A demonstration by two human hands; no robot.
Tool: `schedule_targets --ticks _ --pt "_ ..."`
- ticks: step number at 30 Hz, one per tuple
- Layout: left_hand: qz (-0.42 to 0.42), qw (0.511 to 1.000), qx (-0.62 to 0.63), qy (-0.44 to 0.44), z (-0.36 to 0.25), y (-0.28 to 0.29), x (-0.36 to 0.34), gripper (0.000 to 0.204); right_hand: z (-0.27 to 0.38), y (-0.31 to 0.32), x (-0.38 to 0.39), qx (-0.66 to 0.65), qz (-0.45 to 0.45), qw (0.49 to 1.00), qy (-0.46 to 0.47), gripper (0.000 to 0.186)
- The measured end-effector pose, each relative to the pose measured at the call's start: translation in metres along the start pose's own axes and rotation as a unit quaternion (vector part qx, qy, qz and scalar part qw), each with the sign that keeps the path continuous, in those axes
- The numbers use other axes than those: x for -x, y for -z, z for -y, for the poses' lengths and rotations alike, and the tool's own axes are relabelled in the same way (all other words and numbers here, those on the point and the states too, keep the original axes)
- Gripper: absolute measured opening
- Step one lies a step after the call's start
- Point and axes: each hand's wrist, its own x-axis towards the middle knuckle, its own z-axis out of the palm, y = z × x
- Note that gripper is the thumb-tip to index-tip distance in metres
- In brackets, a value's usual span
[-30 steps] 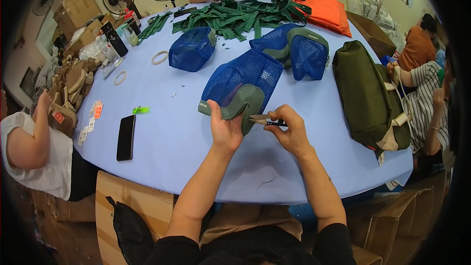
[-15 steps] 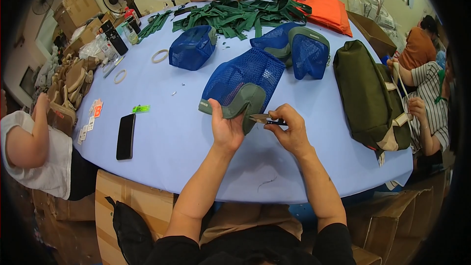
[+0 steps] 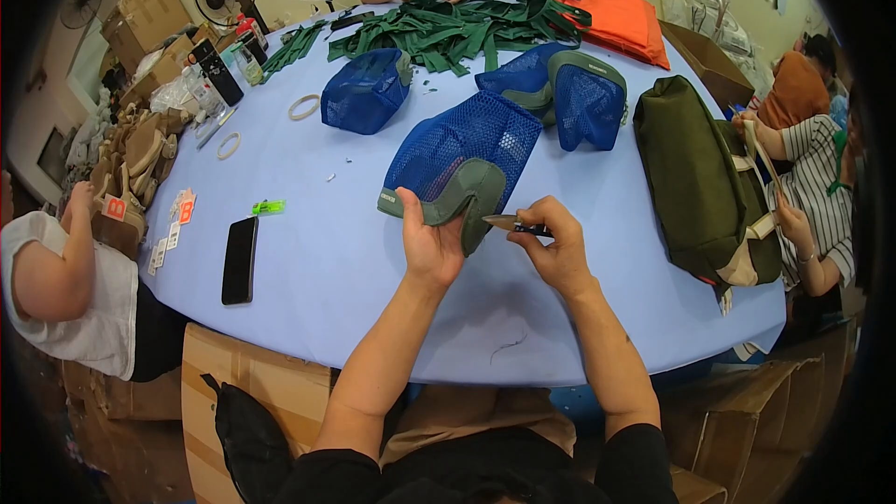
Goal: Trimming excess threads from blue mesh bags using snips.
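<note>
My left hand [image 3: 434,247] is closed on the grey-green trim of a blue mesh bag [image 3: 462,145], its thumb lying over the edge and its fingers hidden behind the fabric. The bag is tilted above the table. In my right hand [image 3: 558,245] is a pair of thread snips [image 3: 519,225], pinched between thumb and fingers. Their pointed metal blades face the hanging end of the trim, with a small gap between. Just beyond the held bag lie more blue mesh bags, one [image 3: 367,91] to the left and another [image 3: 590,101] to the right.
On the blue-covered table [image 3: 317,252] are a black phone [image 3: 240,259], a green lighter-like item [image 3: 269,207], tape rings [image 3: 303,107] and a dark bottle [image 3: 217,73]. Green straps [image 3: 439,33] and orange fabric [image 3: 616,19] lie far off. An olive bag [image 3: 686,182] stands right. Co-workers sit around.
My right hand has drawn the snips slightly right, away from the trim. My left hand and the bag stay put. At the right, a co-worker's hands have shifted along a pale strap.
</note>
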Motion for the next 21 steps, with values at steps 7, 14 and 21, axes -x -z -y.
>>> schedule_targets --ticks 7,14,21 --pt "0.007 0.992 -0.128 -0.017 0.011 -0.009 0.004 0.068 -0.003 0.005 0.004 -0.083 -0.033 0.991 -0.098 0.032" --pt "-0.015 0.979 -0.202 -0.012 0.020 -0.012 0.010 0.070 0.018 -0.001 0.001 -0.135 0.019 0.981 -0.136 0.024" --pt "-0.020 0.977 -0.210 -0.016 0.017 -0.010 0.005 0.085 0.020 -0.001 0.003 -0.129 0.134 0.979 -0.082 0.027"
